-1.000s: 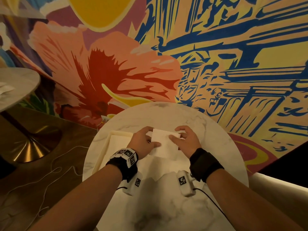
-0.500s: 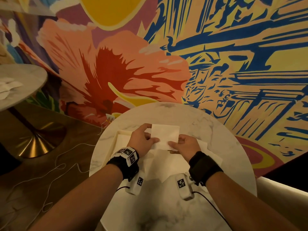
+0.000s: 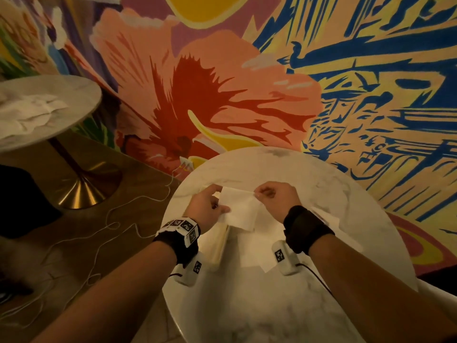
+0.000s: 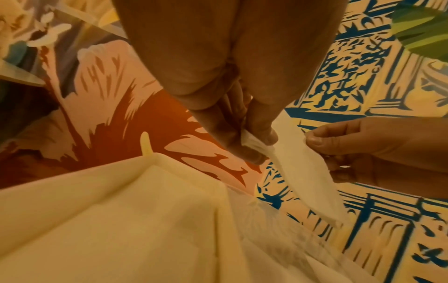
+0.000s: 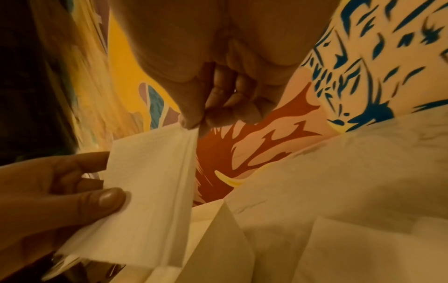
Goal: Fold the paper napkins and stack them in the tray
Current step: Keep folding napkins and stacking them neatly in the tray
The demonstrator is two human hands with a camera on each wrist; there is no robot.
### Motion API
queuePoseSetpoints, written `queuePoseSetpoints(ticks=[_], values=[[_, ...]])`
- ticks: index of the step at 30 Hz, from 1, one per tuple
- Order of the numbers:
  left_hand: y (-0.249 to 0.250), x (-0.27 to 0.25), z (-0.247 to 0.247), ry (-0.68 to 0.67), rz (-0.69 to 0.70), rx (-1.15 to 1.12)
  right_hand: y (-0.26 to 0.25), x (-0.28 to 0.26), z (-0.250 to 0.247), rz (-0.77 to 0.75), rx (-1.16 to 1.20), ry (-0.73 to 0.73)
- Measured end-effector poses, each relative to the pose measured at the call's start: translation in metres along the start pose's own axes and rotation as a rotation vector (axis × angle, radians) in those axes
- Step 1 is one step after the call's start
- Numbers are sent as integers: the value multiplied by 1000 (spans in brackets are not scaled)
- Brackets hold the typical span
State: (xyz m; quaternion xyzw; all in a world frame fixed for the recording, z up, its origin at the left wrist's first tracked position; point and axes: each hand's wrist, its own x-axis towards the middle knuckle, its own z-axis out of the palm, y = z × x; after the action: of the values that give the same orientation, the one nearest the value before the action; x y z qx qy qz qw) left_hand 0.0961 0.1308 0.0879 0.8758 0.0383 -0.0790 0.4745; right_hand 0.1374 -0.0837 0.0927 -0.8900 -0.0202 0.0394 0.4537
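Observation:
A folded white napkin (image 3: 241,209) hangs in the air above the round marble table (image 3: 284,174), held between both hands. My left hand (image 3: 210,206) pinches its left edge between thumb and fingers, as the left wrist view shows at the napkin (image 4: 300,168). My right hand (image 3: 268,196) pinches the napkin's top right corner (image 5: 191,130). Below and to the left lies the cream tray (image 3: 220,246), whose corner (image 4: 150,159) fills the left wrist view. More flat napkins (image 3: 257,246) lie on the table under the hands.
A painted mural wall (image 3: 247,82) rises just behind the table. To the left stands a second round table (image 3: 81,95) with loose napkins (image 3: 32,110) and a brass base (image 3: 81,191). White cables (image 3: 103,233) trail over the floor.
The napkin has been lifted off the table. My right hand moved from its lower edge to its top right corner, and the head camera swung left.

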Motion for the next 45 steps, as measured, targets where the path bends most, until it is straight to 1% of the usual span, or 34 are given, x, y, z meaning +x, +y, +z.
queuePoseSetpoints(ticks=[4, 7, 9, 14, 19, 24, 29, 31, 33, 37, 39, 41, 43, 45], values=[[-34, 3, -27, 54, -121, 3, -9, 19, 27, 14, -27, 26], [-61, 4, -45, 119, -208, 54, -11, 33, 46, 61, -46, 21], [-75, 7, -51, 133, -229, 76, -11, 41, 58, 106, -78, 3], [-88, 16, -55, 136, -158, 143, -8, 55, 84, 183, -108, -32], [-95, 31, -48, 9, -72, 271, -7, 56, 102, 197, -179, -81], [-96, 41, -39, -126, -42, 384, -3, 56, 107, 126, -341, -129], [-94, 42, -32, -201, -10, 545, 1, 57, 109, -64, -435, -143], [-94, 40, -31, -230, -14, 586, -3, 56, 112, -152, -518, -193], [-94, 38, -31, -236, -7, 618, -7, 54, 117, -222, -655, -274], [-92, 36, -33, -256, -22, 633, -7, 48, 125, -270, -861, -382], [-90, 36, -33, -249, -16, 634, -5, 45, 126, -268, -907, -399], [-90, 35, -33, -206, 3, 607, -4, 43, 125, -259, -891, -386], [-89, 34, -30, -119, 50, 579, -2, 40, 122, -273, -821, -338], [-86, 33, -26, -36, 106, 562, 0, 37, 116, -293, -686, -273]])
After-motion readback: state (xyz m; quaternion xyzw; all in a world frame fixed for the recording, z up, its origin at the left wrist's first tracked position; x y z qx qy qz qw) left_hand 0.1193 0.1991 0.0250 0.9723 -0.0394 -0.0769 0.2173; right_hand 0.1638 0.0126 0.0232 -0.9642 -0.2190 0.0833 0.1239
